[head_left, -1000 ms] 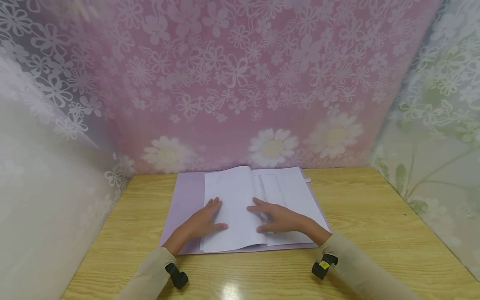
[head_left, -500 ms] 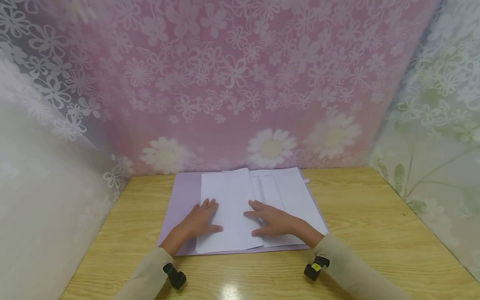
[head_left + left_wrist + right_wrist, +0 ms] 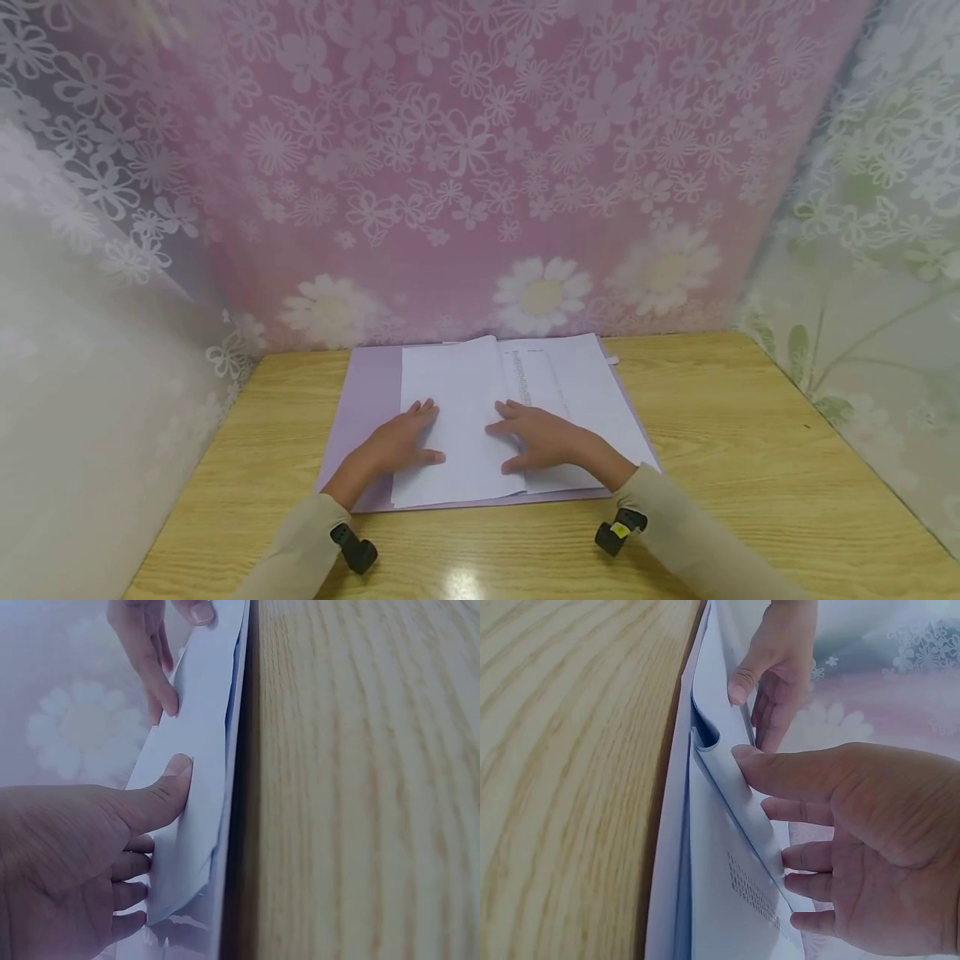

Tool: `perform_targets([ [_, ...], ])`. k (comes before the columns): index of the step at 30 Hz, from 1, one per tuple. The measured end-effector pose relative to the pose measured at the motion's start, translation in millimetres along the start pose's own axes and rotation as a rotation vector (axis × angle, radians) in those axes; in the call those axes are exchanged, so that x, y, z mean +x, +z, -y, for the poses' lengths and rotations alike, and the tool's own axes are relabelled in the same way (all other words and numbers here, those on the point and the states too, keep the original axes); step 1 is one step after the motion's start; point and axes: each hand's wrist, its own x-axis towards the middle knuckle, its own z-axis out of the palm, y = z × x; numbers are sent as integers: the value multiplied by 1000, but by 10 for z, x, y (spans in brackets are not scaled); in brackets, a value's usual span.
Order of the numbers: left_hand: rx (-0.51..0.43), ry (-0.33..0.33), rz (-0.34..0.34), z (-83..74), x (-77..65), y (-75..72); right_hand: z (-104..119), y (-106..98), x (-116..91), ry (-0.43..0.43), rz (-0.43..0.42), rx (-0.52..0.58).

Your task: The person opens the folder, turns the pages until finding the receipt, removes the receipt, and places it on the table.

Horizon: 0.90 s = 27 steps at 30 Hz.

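In the head view a light purple folder (image 3: 367, 375) lies open on the wooden table, holding loose-looking white paper. A blank white page (image 3: 461, 383) is turned over to the left side. To its right lies a sheet with printed text (image 3: 592, 392). My left hand (image 3: 401, 443) rests on the left part of the blank page, fingers extended and thumb apart. Near the fold, my right hand (image 3: 543, 437) rests with spread fingers on the same page's right part. The right wrist view shows the page (image 3: 739, 784) curving up at the fold beside the right thumb.
Wooden tabletop (image 3: 750, 450) surrounds the folder. A pink flowered backdrop (image 3: 450, 267) stands right behind it, with pale flowered panels at left and right. A small tab (image 3: 613, 361) sticks out at the folder's right edge. Each wrist carries a black camera (image 3: 354, 550).
The blank page has shifted slightly left and lies flatter near the fold. My right hand has slid a little to the left and nearer me; the left hand has barely moved.
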Motion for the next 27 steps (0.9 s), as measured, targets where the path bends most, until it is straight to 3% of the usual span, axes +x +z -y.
perform_targets([
  [7, -8, 5, -12, -19, 3, -7, -33, -7, -6, 30, 7, 42],
  [13, -38, 6, -7, -23, -10, -5, -158, -21, -24, 32, -20, 143],
  [20, -53, -3, -2, -40, -22, 4, -439, -185, -77, 99, -155, 244],
  [27, -27, -13, -11, -23, -11, -4, -977, -449, -113, 263, -318, 295],
])
